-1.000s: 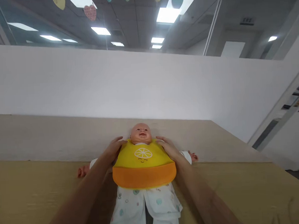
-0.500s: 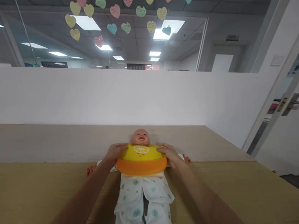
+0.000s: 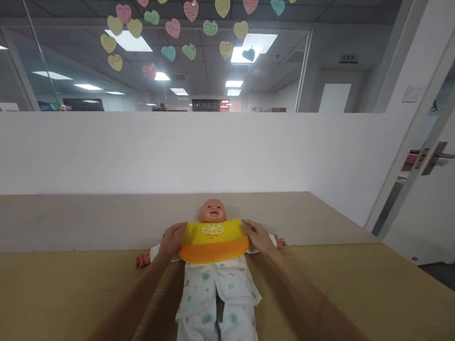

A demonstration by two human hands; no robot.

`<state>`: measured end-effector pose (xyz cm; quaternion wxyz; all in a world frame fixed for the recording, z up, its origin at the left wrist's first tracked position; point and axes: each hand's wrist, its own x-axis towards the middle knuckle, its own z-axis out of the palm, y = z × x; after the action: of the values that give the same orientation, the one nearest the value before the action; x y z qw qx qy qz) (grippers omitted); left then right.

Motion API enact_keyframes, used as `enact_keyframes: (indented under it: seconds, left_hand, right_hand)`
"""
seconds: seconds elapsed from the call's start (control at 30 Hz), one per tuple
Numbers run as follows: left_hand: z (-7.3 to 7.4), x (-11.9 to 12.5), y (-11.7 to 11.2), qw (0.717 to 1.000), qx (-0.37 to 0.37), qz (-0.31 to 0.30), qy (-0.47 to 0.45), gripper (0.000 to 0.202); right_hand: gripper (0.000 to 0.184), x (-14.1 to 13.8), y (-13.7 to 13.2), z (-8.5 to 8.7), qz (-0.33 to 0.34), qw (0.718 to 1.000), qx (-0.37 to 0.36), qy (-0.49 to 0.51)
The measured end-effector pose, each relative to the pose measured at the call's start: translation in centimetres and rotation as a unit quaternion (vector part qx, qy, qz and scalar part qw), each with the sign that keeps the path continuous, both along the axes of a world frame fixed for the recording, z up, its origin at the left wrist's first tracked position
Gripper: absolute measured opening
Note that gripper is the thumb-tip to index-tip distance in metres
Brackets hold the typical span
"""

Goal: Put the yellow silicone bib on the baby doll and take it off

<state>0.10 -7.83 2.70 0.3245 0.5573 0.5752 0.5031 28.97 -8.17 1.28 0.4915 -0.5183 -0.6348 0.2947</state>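
A baby doll lies on its back on a light wooden table, dressed in white patterned pyjamas. Across its chest is a yellow bib with an orange pocket, printed with a smiling citrus slice. My left hand grips the bib's left edge near the doll's arm. My right hand holds the opposite edge. The doll's shoulders are hidden under the bib and my hands, while its small hands show on either side.
A low white partition wall runs behind the table, with paper hearts hanging from the ceiling beyond it. A door with a metal handle stands at the right, past the table's right edge.
The bib now lies lower and flatter on the doll's chest, with my hands at its sides. The whole view has shifted, so the doll looks smaller and more ceiling shows.
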Motion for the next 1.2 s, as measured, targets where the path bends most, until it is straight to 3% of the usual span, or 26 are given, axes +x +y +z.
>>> enact_keyframes:
  seconds: [0.1,0.23,0.37,0.57,0.7,0.83,1.07,1.2]
  left_hand:
    - [-1.6,-2.4,-2.1,0.966,0.130,0.060,0.214,0.024]
    - [-4.7,-5.4,-4.4,0.895,0.193,0.046,0.399,0.028]
    - [-6.6,-7.4,-4.4,0.838,0.235,0.048,0.489,0.032]
    - [-6.7,-8.0,-3.3,0.794,0.283,0.084,0.532,0.029]
    - [-6.3,-7.2,-4.9,0.788,0.317,0.099,0.518,0.028]
    - [-6.1,-5.4,-8.4,0.795,0.326,0.043,0.510,0.034]
    - [-7.2,-2.5,-13.9,0.878,0.216,-0.098,0.415,0.042]
    - [-7.3,-1.8,-14.8,0.902,0.130,-0.090,0.401,0.024]
  right_hand:
    - [0.039,2.4,-2.8,-0.5,-0.062,0.971,0.070,-0.221]
    - [0.041,4.1,-5.4,-2.6,-0.110,0.897,0.086,-0.420]
    - [0.040,4.2,-5.5,-4.3,-0.151,0.848,0.112,-0.496]
    - [0.037,4.3,-4.4,-4.8,-0.203,0.823,0.145,-0.510]
    - [0.040,3.4,-5.7,-4.5,-0.206,0.825,0.167,-0.499]
    - [0.049,1.8,-9.2,-4.2,-0.141,0.851,0.176,-0.474]
    - [0.067,-0.1,-15.5,-5.3,0.011,0.937,0.052,-0.344]
    - [0.064,-1.4,-15.7,-4.9,0.030,0.965,0.006,-0.261]
